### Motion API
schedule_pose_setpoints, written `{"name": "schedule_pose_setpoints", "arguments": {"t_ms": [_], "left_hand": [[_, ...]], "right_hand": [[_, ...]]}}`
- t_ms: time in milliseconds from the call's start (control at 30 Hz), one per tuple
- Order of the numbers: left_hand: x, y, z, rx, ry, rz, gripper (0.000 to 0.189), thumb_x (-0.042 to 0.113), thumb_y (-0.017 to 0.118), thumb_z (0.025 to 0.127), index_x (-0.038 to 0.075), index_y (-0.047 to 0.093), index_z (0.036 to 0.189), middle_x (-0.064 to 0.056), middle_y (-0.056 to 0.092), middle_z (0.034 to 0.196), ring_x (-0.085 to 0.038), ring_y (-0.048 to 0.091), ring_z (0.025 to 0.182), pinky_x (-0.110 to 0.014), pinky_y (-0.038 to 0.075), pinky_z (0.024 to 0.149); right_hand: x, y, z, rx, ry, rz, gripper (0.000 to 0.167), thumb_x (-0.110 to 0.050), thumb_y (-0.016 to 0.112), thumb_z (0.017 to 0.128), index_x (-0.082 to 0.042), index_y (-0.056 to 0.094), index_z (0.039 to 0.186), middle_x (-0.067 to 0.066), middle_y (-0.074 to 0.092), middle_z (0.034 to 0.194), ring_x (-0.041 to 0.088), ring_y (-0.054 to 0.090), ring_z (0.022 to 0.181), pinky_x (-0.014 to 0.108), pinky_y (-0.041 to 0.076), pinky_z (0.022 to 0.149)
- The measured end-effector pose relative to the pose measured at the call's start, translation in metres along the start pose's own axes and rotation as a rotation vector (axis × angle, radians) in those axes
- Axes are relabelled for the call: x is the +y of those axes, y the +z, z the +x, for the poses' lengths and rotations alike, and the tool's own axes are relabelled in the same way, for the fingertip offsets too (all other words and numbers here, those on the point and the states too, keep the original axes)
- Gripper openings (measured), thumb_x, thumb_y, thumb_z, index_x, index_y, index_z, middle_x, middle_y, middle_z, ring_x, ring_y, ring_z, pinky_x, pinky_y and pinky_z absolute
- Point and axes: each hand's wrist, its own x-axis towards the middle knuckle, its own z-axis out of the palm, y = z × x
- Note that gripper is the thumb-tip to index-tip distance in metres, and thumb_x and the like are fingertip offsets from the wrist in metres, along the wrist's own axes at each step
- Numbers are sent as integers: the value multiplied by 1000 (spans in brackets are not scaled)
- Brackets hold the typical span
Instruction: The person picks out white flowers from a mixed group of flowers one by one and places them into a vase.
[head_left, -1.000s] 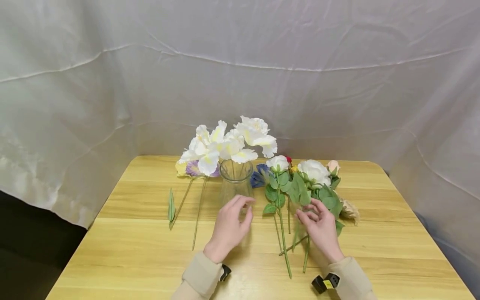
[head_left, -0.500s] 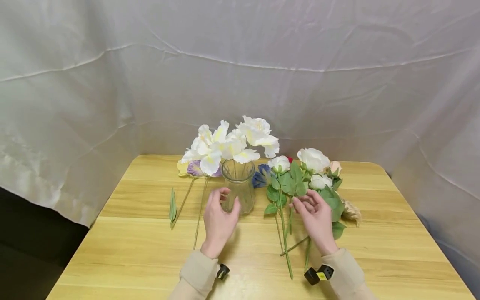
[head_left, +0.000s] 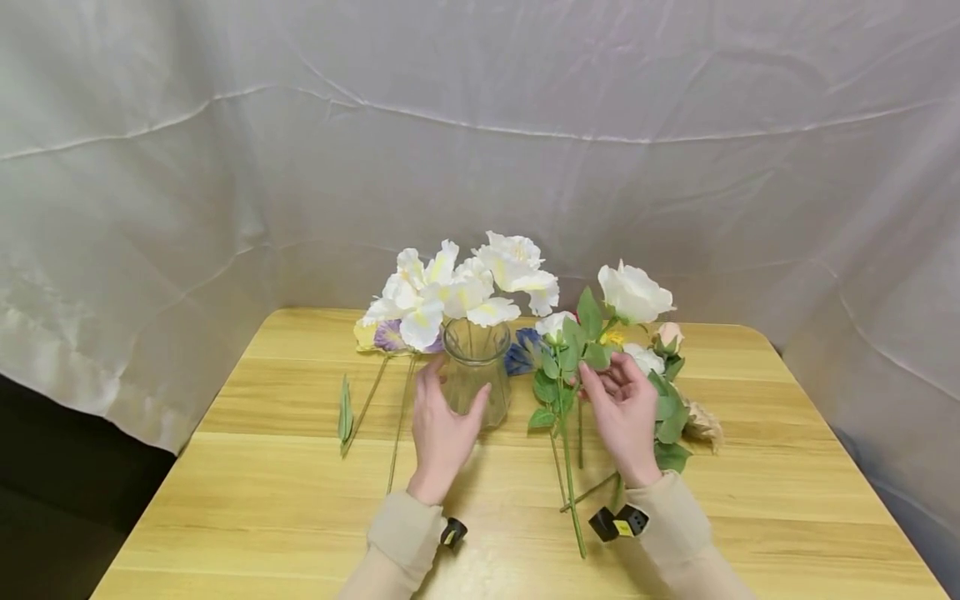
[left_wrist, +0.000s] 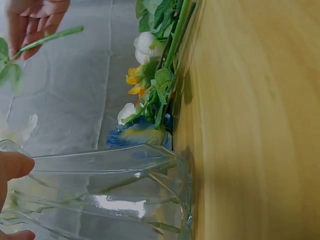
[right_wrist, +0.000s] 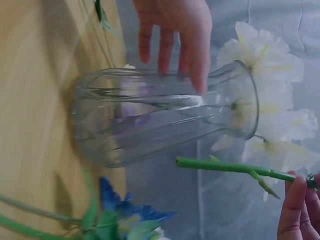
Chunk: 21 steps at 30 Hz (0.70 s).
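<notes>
A clear glass vase (head_left: 480, 375) stands upright with large white irises (head_left: 416, 292) leaning out of its mouth. My left hand (head_left: 442, 433) is at the vase's left and front side, fingers fairly straight and thumb spread, the tips right at the glass. My right hand (head_left: 622, 417) pinches the stem of a white rose (head_left: 633, 293), holding it up to the right of the vase. Its cut green stem end (right_wrist: 192, 163) points toward the vase in the right wrist view, and its leaves (head_left: 592, 321) show above my fingers.
Right of the vase lie a blue flower (head_left: 522, 354), a smaller white rose (head_left: 557, 325), a peach rose (head_left: 667, 336) and a beige flower (head_left: 701, 423). Left of it are purple and yellow irises (head_left: 388, 336) and a loose leaf (head_left: 345, 408). A grey curtain (head_left: 480, 167) backs the wooden table (head_left: 262, 517).
My right hand has lifted the white rose up off the pile. My left hand has shifted leftward and then forward to the vase, its thumb spread wider.
</notes>
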Motion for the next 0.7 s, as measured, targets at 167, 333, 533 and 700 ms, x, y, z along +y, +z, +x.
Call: {"name": "schedule_pose_setpoints", "arguments": {"t_ms": [167,333,533,700], "left_hand": [[0,3,5,-27,-32,14,74,33,80,84,3,47,142,-17,59,133,-34,60,115,-53,54,94],[-3,4,7,-42,-25,44,72,35,81,84,3,50,140,-16,61,132,-34,62,118,-53,54,98],[-4,4,7,-44,2,77,73,36,82,82,2,52,139,-16,63,131,-34,64,115,-51,56,95],[-5,4,7,-52,7,90,74,35,83,81,2,52,139,-17,63,131,-35,65,114,-51,57,94]], "right_hand": [[-10,12,7,-2,-125,74,22,10,64,91,-8,65,104,-4,74,90,6,73,73,20,61,63],[-23,24,16,6,-258,78,18,12,64,90,16,60,107,-10,73,95,3,73,69,19,61,61],[-43,37,27,33,-290,148,14,9,66,90,8,62,104,-8,76,95,4,74,69,20,61,61],[-55,47,37,57,-312,174,16,7,69,89,-5,66,99,-9,76,92,4,72,65,20,60,59]]}}
